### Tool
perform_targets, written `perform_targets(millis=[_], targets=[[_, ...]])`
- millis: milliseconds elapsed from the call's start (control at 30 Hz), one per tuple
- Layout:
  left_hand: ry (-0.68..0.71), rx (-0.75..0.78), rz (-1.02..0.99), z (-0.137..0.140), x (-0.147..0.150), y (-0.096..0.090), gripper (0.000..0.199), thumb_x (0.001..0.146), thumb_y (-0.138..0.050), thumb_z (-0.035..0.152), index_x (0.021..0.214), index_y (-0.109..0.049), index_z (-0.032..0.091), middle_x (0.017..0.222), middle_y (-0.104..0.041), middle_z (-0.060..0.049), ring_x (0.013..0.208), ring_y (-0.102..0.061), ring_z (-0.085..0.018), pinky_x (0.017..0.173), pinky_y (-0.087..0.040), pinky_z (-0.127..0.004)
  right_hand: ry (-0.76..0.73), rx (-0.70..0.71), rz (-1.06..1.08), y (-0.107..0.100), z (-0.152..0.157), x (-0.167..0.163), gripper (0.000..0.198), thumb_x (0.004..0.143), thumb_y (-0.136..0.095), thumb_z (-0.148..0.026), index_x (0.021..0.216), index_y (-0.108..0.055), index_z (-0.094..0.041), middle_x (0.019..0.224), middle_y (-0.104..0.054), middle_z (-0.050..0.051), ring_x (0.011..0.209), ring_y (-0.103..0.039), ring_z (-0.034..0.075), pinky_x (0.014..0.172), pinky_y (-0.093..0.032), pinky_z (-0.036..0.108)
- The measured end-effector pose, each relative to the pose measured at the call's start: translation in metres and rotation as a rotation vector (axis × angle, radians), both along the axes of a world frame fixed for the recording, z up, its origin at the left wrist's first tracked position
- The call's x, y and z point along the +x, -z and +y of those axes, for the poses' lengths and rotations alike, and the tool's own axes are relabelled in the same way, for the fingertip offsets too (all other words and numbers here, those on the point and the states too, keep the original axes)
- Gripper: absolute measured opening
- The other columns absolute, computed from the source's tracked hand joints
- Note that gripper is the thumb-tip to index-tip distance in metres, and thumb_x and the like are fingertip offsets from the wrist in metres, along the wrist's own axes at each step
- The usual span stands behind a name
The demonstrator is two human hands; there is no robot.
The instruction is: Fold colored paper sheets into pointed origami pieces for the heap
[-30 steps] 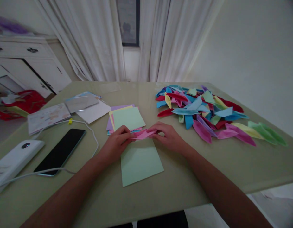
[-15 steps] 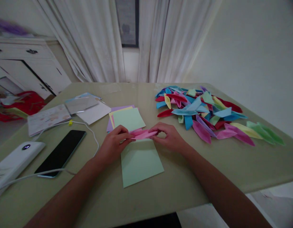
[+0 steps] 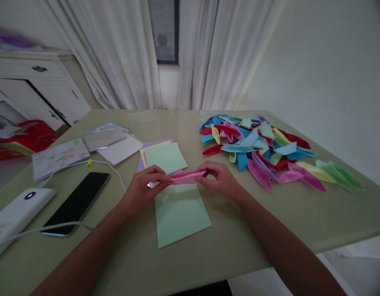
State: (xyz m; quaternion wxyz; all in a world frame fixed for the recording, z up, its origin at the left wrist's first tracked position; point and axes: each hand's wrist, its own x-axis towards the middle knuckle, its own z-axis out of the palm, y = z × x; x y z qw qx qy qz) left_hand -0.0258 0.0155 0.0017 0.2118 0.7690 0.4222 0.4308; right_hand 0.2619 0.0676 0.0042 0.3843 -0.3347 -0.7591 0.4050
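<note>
Between my two hands is a folded pink paper boat (image 3: pixel 186 178), long and narrow, held level above the table. My left hand (image 3: pixel 148 183) pinches its left end between thumb and fingers. The thumb and fingers of my right hand (image 3: pixel 218 179) close on its right end. Beneath it lies a flat sheet of light green paper (image 3: pixel 182 216). Just beyond my hands sits a stack of square coloured paper (image 3: pixel 166 157), green on top, with yellow, pink and purple edges showing.
A heap of folded paper boats (image 3: pixel 251 142) in many colours covers the table's (image 3: pixel 245 255) back right. To the left lie a black phone (image 3: pixel 77 201), a white power bank (image 3: pixel 21 213) with a cable (image 3: pixel 65 225), a printed card (image 3: pixel 60 158) and clear plastic sleeves (image 3: pixel 105 139).
The pink paper boat has turned slightly, its side now facing me more flatly. Both hands keep hold of its ends. The whole view has shifted a little.
</note>
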Motion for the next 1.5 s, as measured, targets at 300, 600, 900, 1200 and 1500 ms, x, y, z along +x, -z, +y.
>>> perform_targets(millis=[300, 600, 900, 1200, 1500], targets=[[-0.004, -0.127, -0.173, 0.002, -0.001, -0.003, 0.020, 0.094, -0.072, 0.024, 0.111, -0.083, 0.026, 0.086, -0.074, -0.003, 0.077, -0.068, -0.016, 0.068, -0.050, -0.026, 0.046, -0.097, 0.041, 0.002, 0.003, 0.000, 0.017, 0.083, -0.078, -0.029, 0.095, -0.077, -0.016, 0.085, -0.075, 0.004, 0.073, -0.068, 0.016, 0.067, -0.054, 0.027], [-0.190, 0.139, 0.233, -0.009, 0.014, 0.009, 0.017, 0.098, -0.066, 0.024, 0.110, -0.078, 0.025, 0.121, -0.075, -0.009, 0.111, -0.069, -0.029, 0.097, -0.052, -0.045, 0.114, 0.077, -0.096, -0.005, -0.016, -0.018, 0.014, 0.083, -0.074, -0.018, 0.097, -0.077, -0.016, 0.087, -0.076, 0.005, 0.074, -0.069, 0.017, 0.070, -0.056, 0.029], [-0.013, -0.084, -0.097, -0.028, 0.037, 0.004, 0.018, 0.098, -0.071, 0.027, 0.116, -0.070, 0.025, 0.106, -0.075, -0.005, 0.095, -0.071, -0.020, 0.081, -0.055, -0.031, -0.134, -0.155, 0.198, -0.013, -0.044, -0.031, 0.030, 0.091, -0.078, -0.030, 0.118, -0.071, -0.019, 0.104, -0.076, 0.006, 0.089, -0.073, 0.017, 0.084, -0.061, 0.032], [0.121, -0.317, -0.309, -0.031, 0.037, -0.005, 0.013, 0.099, -0.069, 0.033, 0.106, -0.073, 0.023, 0.102, -0.071, -0.006, 0.096, -0.067, -0.020, 0.079, -0.055, -0.030, -0.157, -0.195, 0.250, -0.012, -0.041, -0.028, 0.021, 0.094, -0.077, -0.034, 0.109, -0.074, -0.020, 0.100, -0.076, 0.006, 0.089, -0.074, 0.018, 0.085, -0.062, 0.033], [0.129, -0.445, -0.303, -0.035, 0.042, -0.008, 0.015, 0.098, -0.069, 0.034, 0.106, -0.068, 0.022, 0.098, -0.071, -0.004, 0.088, -0.068, -0.017, 0.075, -0.058, -0.027, -0.176, -0.182, 0.209, -0.013, -0.040, -0.028, 0.021, 0.092, -0.078, -0.034, 0.108, -0.074, -0.020, 0.096, -0.072, 0.004, 0.083, -0.070, 0.016, 0.078, -0.060, 0.029]])
